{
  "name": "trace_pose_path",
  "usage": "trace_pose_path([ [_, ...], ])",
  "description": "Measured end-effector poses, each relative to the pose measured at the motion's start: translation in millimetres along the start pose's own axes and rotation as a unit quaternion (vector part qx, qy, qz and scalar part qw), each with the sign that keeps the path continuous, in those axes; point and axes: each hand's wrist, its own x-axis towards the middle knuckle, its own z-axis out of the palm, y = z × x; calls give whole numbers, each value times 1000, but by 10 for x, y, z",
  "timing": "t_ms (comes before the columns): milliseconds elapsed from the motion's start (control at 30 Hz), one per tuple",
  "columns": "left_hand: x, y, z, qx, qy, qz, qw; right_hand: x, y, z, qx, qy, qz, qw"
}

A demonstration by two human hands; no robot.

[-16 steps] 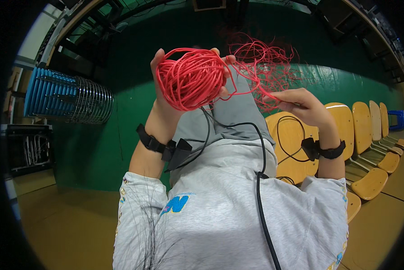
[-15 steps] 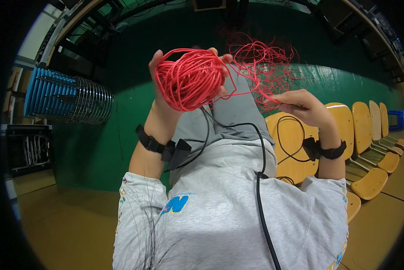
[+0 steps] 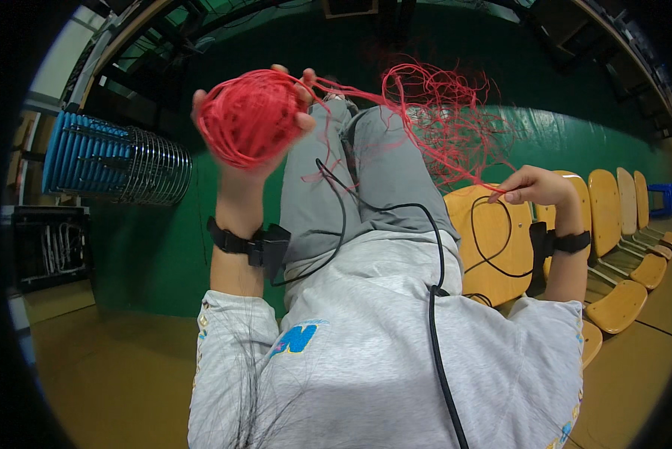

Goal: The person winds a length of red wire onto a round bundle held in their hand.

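Note:
A ball of red cord point(image 3: 250, 112), blurred by motion, sits in my left hand point(image 3: 243, 170), whose fingers curl round its sides. Loose red strands stretch from it to my right hand point(image 3: 533, 187), which pinches some of them between thumb and fingers at the right. Behind those strands lies a wide tangle of finer red cord point(image 3: 448, 101) over the green floor and near my legs point(image 3: 381, 168). Black straps with small devices circle both forearms, and black cables point(image 3: 434, 314) run over my shirt and lap.
A row of wooden chairs point(image 3: 603, 209) lines the right, with a blue stool point(image 3: 660, 200) beyond. Blue stacked seats with chrome frames point(image 3: 115, 157) stand at the left, above a black case point(image 3: 51, 247). Dark furniture point(image 3: 351, 6) borders the green floor point(image 3: 149, 269) at the back.
My left hand has moved left with the ball. My right hand has moved right and down, and the strands between the hands are stretched farther apart.

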Motion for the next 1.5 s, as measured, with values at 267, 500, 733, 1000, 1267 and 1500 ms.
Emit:
trace_pose_path([
  [267, -66, 152, 21, 28, -28, -11, 999, -72, 493, -249, 62, 46, 36, 996],
  [500, 33, -108, 118, 147, -11, -47, 988, 520, -73, 11, -30, -89, 10, 996],
  [733, 65, -143, 94, 185, -40, -79, 979, 1306, -482, 523, 174, 108, -158, 966],
  [1000, 13, 88, 61, 54, -19, 17, 998, 1064, -820, 552, 251, 41, -162, 954],
  [1267, -71, 268, -43, 2, -1, 61, 998, 616, -885, 416, -75, 156, -170, 970],
  [1500, -69, 231, 96, 42, -68, -21, 997, 208, -862, 260, -127, 169, -101, 972],
])
